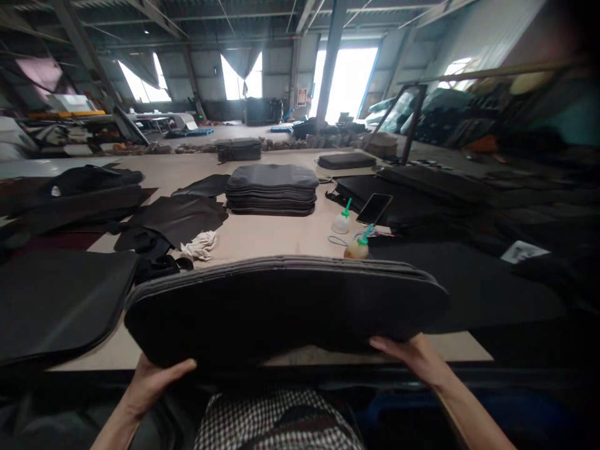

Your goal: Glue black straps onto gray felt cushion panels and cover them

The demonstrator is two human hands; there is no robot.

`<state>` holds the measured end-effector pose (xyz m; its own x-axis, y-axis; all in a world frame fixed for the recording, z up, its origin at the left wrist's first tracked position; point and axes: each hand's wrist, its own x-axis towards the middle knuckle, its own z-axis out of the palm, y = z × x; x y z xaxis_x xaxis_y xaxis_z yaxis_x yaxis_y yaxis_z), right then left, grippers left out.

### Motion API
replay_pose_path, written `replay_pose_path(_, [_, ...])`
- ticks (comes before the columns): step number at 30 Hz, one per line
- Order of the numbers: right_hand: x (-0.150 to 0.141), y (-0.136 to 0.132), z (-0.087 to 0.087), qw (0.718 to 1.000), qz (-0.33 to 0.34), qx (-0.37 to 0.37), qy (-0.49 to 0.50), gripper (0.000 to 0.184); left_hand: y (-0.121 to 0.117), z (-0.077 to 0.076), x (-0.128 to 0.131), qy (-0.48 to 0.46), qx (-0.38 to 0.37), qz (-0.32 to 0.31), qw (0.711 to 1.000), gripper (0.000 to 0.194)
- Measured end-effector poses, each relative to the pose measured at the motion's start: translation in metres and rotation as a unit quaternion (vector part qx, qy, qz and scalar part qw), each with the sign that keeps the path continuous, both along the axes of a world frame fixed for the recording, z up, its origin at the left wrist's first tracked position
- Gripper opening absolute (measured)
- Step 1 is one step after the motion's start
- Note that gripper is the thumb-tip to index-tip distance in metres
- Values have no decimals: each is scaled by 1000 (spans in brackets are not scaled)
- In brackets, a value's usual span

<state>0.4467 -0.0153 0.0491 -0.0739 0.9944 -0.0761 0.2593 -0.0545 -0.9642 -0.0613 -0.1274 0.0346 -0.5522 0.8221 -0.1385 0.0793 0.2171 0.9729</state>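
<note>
Between my two hands a stack of black padded mats is held tilted up on edge, its layered grey rims facing upward. My left hand grips its lower left corner, thumb across the near face and fingers hidden behind. At the lower right, my right hand holds it the same way, with the thumb in front. Beyond it on the table lies a neat pile of similar dark mats. A bottle with a green nozzle and amber contents is partly hidden behind the held stack.
A clear bottle with a green nozzle and a phone stand to the right. White gloves and dark sheet pieces lie left. Large black panels flank the table. A metal post rises at right.
</note>
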Motion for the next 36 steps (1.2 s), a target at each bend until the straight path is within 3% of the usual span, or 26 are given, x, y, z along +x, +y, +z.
replay_pose_path(5, [9, -2, -9, 999, 8, 2, -35, 43, -7, 1, -1, 76, -34, -19, 996, 59])
replay_pose_path(9, [8, -4, -14, 1000, 1, -9, -11, 46, -7, 3, 0, 85, -47, -28, 995, 58])
replay_pose_path(12, [0, -1, -14, 998, -18, -26, 51, 50, 2, 10, 3, 64, -36, -16, 997, 64])
replay_pose_path(15, [-13, 11, -3, 992, -66, -40, 102, 52, 21, 24, 2, -10, -19, -22, 1000, 68])
replay_pose_path(17, [-24, 26, 13, 988, -62, -46, 132, 54, 42, 39, 0, -67, -30, -53, 996, 67])
replay_pose_path(21, [-50, 73, 44, 977, 12, -98, 187, 53, 101, 70, -1, -153, -60, -128, 978, 58])
replay_pose_path(24, [-67, 122, 55, 971, 22, -129, 200, 48, 155, 83, 1, -198, -62, -182, 961, 56])
replay_pose_path(27, [-80, 175, 55, 972, 8, -143, 188, 44, 213, 84, 0, -201, -95, -224, 949, 53])
replay_pose_path(31, [-90, 238, 51, 979, -15, -139, 150, 39, 284, 79, -5, -143, -105, -230, 957, 54])
replay_pose_path(36, [-99, 283, 44, 991, -68, -100, 65, 34, 343, 60, -3, -52, -59, -196, 978, 61])
